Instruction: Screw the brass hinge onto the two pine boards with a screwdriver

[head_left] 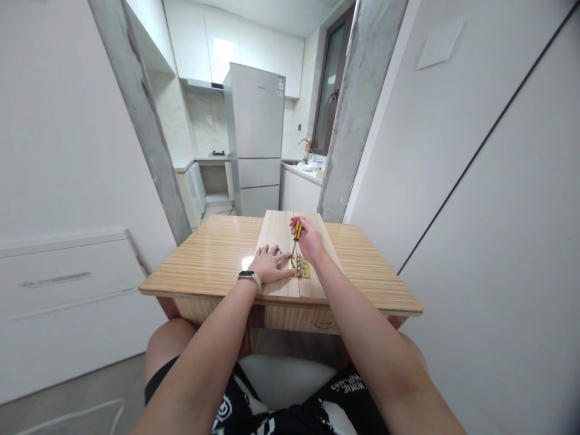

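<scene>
My right hand (310, 240) is closed around the yellow and black handle of a screwdriver (298, 231). Its shaft slants down to the left leaf of a brass hinge (304, 266). The hinge lies open across the seam between two pale wooden boards (278, 228), which sit side by side on the table. My left hand (270, 264) rests flat on the left board with its fingers spread. Its thumb and forefinger reach the hinge's left edge. Something small and dark shows by the left fingertips, too small to name. The screwdriver's tip is hard to make out against the hinge.
The boards lie on a wood-grain table (203, 260) that has a drawer with a metal handle (321, 325). White panels stand close on both sides. Beyond the table are a grey fridge (258, 115), a counter with a sink tap (304, 145), and white cabinets.
</scene>
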### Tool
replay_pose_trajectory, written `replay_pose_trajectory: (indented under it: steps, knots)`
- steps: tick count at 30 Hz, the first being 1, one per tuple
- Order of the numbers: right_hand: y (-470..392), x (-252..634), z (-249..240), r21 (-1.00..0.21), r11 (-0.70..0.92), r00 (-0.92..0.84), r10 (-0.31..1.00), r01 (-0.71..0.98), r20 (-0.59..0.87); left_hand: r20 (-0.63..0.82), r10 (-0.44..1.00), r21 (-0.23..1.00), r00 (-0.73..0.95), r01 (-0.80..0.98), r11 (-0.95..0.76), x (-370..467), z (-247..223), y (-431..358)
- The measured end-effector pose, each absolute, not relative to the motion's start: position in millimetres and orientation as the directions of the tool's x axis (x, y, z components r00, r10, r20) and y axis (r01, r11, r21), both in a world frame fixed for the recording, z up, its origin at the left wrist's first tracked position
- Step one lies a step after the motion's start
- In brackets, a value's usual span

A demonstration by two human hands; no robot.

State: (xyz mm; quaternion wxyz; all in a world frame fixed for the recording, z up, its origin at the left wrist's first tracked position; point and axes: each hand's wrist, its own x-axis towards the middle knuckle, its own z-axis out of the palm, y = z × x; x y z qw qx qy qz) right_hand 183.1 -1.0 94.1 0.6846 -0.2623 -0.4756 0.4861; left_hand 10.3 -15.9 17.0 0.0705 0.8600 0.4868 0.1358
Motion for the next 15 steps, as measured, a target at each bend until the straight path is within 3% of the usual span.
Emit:
replay_pose_trajectory:
  steps: [15]
  knots:
    - [5.2, 178.3, 88.6, -0.847, 0.428, 0.191, 0.903, -0.314, 0.386, 0.163, 0.859, 0.250, 0.485, 0.822, -0.511, 11.0, 17.1, -16.5]
